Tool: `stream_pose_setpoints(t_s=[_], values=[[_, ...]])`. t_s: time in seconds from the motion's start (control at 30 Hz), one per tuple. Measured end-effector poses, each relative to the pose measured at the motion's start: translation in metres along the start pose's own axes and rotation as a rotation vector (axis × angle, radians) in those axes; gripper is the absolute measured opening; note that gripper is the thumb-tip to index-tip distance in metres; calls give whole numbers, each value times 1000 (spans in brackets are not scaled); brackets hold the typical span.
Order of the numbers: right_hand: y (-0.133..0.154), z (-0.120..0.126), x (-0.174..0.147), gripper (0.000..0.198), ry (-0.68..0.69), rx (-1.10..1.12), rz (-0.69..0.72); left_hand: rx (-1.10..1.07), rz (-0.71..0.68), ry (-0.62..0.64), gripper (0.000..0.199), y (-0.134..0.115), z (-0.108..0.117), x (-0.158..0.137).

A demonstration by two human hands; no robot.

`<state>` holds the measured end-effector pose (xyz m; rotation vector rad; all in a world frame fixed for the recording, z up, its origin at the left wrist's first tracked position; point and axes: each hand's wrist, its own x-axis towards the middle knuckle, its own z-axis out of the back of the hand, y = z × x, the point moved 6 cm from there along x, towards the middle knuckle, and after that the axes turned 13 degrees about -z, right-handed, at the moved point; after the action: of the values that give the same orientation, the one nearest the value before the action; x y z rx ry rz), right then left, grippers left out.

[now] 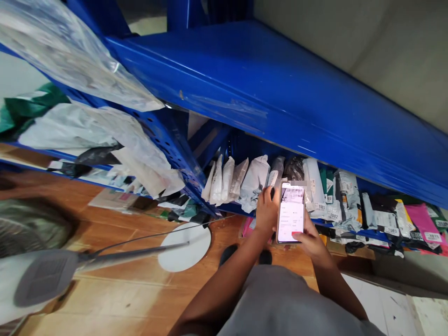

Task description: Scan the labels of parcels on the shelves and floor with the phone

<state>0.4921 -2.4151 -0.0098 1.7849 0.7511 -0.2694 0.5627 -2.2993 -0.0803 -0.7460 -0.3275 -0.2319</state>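
Note:
A smartphone (291,214) is gripped upright in my right hand (312,238), the thumb over a red button low on its lit screen. Its screen shows a camera picture of a label above lines of text. Just left of the phone, my left hand (267,212) has its fingers curled by the front of the shelved parcels; what they hold is partly hidden by the phone. A white-grey parcel (255,179) stands right above that hand. Behind the phone are a black parcel (294,169) and a long white parcel (314,179).
A blue metal shelf (224,79) overhangs the parcel row. Numbered parcels, including a pink one (424,224), continue to the right. Plastic-wrapped bags (84,126) bulge from the left rack. A standing fan (38,280) with a round white base (185,252) is at my left.

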Motion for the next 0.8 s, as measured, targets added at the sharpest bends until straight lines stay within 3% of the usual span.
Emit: stream_pose_setpoints(t_s=[0.17, 0.4, 0.67, 0.8], values=[[4, 7, -10, 108, -15, 5, 17, 25, 75, 77, 55, 9, -9, 6], [-2, 16, -13, 98, -103, 56, 63, -54, 141, 30, 62, 7, -25, 6], [0, 37, -13, 96, -137, 129, 81, -147, 106, 71, 61, 4, -47, 7], [-1, 34, -6, 99, -127, 135, 30, -185, 115, 91, 60, 6, -54, 6]])
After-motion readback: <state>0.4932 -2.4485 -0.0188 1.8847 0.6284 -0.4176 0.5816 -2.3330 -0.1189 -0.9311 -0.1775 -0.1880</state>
